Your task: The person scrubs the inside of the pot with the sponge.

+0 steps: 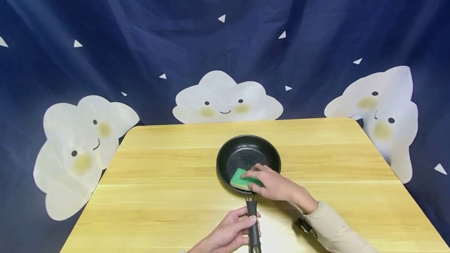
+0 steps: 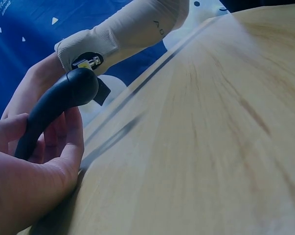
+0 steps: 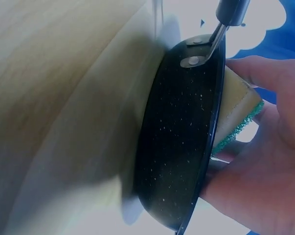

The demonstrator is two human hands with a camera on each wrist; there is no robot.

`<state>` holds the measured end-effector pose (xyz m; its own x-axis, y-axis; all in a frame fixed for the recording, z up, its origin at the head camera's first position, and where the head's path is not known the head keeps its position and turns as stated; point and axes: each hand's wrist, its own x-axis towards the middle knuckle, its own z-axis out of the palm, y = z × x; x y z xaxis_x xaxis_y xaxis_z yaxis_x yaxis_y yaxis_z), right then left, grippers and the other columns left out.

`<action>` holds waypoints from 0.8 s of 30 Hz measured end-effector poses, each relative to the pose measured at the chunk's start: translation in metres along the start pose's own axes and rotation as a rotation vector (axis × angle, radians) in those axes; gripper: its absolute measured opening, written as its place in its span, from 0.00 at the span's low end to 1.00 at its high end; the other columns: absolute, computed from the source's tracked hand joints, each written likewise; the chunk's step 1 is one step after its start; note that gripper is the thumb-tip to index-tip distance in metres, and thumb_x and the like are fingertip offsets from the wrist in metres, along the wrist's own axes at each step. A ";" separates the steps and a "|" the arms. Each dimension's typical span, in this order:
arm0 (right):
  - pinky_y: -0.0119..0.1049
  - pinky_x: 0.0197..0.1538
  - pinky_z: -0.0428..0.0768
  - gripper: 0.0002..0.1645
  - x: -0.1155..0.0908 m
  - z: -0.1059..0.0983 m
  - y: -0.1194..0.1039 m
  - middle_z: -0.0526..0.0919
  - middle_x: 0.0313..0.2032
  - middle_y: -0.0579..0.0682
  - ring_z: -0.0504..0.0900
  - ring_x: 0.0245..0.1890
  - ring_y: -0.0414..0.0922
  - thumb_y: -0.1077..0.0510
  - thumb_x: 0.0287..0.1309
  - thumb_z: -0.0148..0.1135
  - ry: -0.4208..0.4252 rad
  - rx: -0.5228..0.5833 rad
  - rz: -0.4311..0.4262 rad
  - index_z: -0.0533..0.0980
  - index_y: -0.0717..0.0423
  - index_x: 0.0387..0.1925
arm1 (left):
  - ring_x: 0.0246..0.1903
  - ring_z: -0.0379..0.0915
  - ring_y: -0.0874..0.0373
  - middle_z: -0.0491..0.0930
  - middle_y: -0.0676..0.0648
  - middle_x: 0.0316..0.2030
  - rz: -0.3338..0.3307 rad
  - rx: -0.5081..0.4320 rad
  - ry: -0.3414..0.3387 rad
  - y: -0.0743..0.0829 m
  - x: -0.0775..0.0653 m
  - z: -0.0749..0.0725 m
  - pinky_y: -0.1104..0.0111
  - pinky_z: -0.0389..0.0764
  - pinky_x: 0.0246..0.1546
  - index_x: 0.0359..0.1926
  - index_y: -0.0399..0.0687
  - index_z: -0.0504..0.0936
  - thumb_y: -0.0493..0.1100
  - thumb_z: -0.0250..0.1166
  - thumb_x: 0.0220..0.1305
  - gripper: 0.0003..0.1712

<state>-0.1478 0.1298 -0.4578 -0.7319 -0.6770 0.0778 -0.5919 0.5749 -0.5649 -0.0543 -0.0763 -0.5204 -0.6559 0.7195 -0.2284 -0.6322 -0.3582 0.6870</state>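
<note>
A black frying pan (image 1: pixel 228 159) with pale speckles is on the wooden table, its handle pointing toward me. My left hand (image 1: pixel 232 229) grips the black handle (image 1: pixel 252 210), thumb on top; the left wrist view shows the fingers wrapped round the handle (image 2: pixel 54 105). Inside the pan, at its near side, lies a sponge (image 1: pixel 242 182) with a green scouring face up and a yellowish underside. My right hand (image 1: pixel 274 182) holds this sponge, thumb on the near edge. In the right wrist view the sponge (image 3: pixel 235 107) shows past the pan's rim, between thumb and fingers.
The light wooden table (image 1: pixel 158 190) stretches out on both sides of the pan. Behind it hangs a dark blue curtain (image 1: pixel 225 42) with white clouds and small triangles. A dark strap device (image 1: pixel 305 226) sits at my right sleeve.
</note>
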 end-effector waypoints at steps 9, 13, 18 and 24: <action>0.59 0.60 0.76 0.22 0.004 0.005 0.001 0.82 0.55 0.49 0.77 0.58 0.54 0.53 0.73 0.59 -0.015 0.056 0.008 0.76 0.50 0.65 | 0.39 0.76 0.62 0.74 0.50 0.41 0.002 -0.002 0.003 -0.001 0.001 -0.001 0.67 0.83 0.43 0.61 0.37 0.71 0.40 0.57 0.78 0.17; 0.57 0.58 0.78 0.23 0.007 0.006 -0.001 0.81 0.56 0.50 0.77 0.58 0.53 0.52 0.73 0.58 -0.026 0.077 0.030 0.75 0.51 0.66 | 0.39 0.76 0.62 0.74 0.50 0.41 0.007 -0.001 0.002 -0.001 0.001 -0.001 0.67 0.83 0.43 0.62 0.36 0.71 0.40 0.56 0.79 0.17; 0.56 0.55 0.78 0.24 0.010 0.007 -0.005 0.81 0.58 0.52 0.76 0.58 0.52 0.51 0.75 0.55 -0.044 0.109 0.057 0.73 0.51 0.68 | 0.40 0.77 0.61 0.75 0.49 0.41 0.008 -0.007 0.004 -0.002 0.001 -0.001 0.66 0.83 0.43 0.63 0.35 0.71 0.40 0.55 0.79 0.18; 0.59 0.55 0.77 0.26 0.017 0.009 -0.008 0.79 0.60 0.56 0.75 0.59 0.55 0.48 0.77 0.53 -0.045 0.139 0.079 0.71 0.51 0.69 | 0.40 0.77 0.61 0.75 0.49 0.41 0.009 -0.010 0.013 0.000 0.002 -0.002 0.66 0.83 0.42 0.65 0.33 0.69 0.41 0.57 0.78 0.21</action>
<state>-0.1523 0.1099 -0.4592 -0.7563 -0.6542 -0.0066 -0.4787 0.5603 -0.6759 -0.0562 -0.0763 -0.5221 -0.6668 0.7086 -0.2309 -0.6303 -0.3708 0.6821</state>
